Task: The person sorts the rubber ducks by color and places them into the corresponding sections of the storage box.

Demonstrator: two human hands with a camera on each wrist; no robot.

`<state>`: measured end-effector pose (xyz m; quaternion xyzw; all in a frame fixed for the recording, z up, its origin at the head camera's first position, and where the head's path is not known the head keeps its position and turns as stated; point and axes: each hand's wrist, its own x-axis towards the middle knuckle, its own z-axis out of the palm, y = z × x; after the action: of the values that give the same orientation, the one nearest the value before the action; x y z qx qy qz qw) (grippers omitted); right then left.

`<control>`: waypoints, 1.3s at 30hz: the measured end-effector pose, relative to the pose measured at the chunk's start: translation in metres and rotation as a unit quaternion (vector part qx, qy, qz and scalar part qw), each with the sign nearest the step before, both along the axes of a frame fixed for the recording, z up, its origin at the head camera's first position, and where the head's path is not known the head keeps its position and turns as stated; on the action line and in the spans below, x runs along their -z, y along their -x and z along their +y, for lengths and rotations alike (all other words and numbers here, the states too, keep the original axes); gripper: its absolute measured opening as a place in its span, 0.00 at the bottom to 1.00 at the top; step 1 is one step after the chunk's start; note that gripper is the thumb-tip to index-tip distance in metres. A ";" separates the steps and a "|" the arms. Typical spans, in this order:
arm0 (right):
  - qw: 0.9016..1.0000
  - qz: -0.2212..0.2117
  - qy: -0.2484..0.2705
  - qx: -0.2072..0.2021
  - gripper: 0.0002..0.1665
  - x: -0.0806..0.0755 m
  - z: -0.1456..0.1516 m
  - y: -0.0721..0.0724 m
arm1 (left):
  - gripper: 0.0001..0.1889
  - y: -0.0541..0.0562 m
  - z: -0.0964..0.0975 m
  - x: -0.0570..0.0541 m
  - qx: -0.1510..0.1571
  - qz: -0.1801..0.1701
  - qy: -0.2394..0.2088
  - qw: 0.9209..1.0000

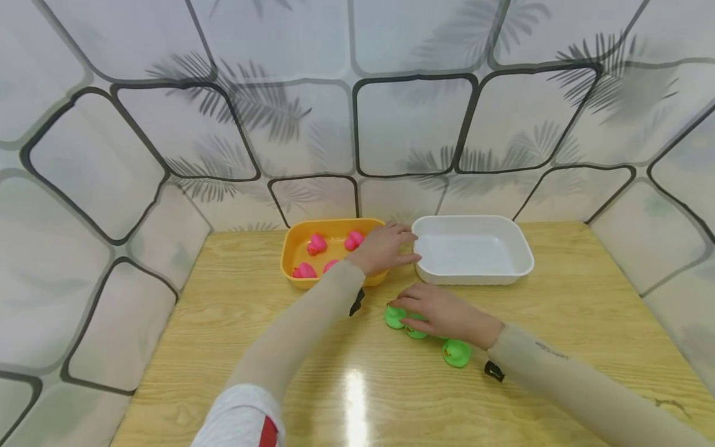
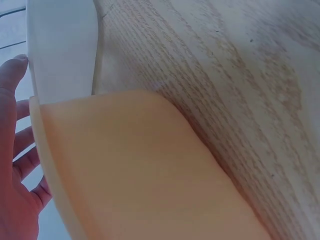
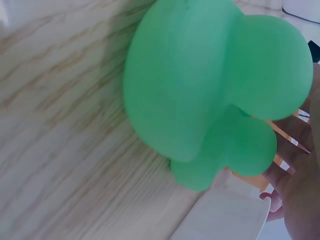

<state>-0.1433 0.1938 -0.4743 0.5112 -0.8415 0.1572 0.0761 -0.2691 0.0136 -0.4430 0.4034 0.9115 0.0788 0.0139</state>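
Note:
My left hand (image 1: 385, 248) hovers over the right end of an orange tub (image 1: 286, 254), fingers loosely spread and empty. Its fingertips reach the left rim of a white tub (image 1: 475, 273). In the left wrist view that hand (image 2: 15, 165) shows behind the orange tub's rim (image 2: 55, 175). My right hand (image 1: 447, 313) is low over several green toy ducks. Its thumb and forefinger straddle the leftmost green duck (image 1: 394, 318). Another green duck (image 1: 457, 354) sits below the wrist. In the right wrist view, a near green duck (image 3: 175, 80) partly covers the hand (image 3: 302, 190).
Several pink toy ducks (image 1: 316, 244) lie inside the orange tub, partly hidden by my left arm. The two tubs stand side by side at the back of the wooden table (image 1: 240, 323). A patterned wall (image 1: 413, 124) rises behind them.

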 end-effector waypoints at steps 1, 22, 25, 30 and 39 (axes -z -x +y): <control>1.000 0.002 -0.003 -0.002 0.20 0.001 -0.001 0.000 | 0.30 0.000 0.000 0.001 0.001 0.002 -0.002 1.000; 0.998 -0.034 -0.027 0.037 0.16 0.000 -0.012 0.003 | 0.31 0.000 0.003 0.003 -0.010 -0.004 -0.008 1.000; 0.998 -0.031 -0.023 0.039 0.16 0.002 -0.012 0.003 | 0.31 0.000 0.003 0.004 -0.010 -0.003 -0.009 1.000; 0.998 -0.048 -0.017 0.046 0.15 0.002 -0.012 0.001 | 0.31 -0.001 0.003 0.004 -0.010 -0.003 -0.011 1.000; 0.994 -0.090 -0.006 0.060 0.14 -0.005 -0.008 -0.002 | 0.31 -0.001 0.003 0.004 -0.008 0.005 -0.004 1.000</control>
<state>-0.1409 0.1861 -0.4695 0.4441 -0.8750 0.1925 0.0064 -0.2679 0.0166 -0.4472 0.3967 0.9144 0.0803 0.0069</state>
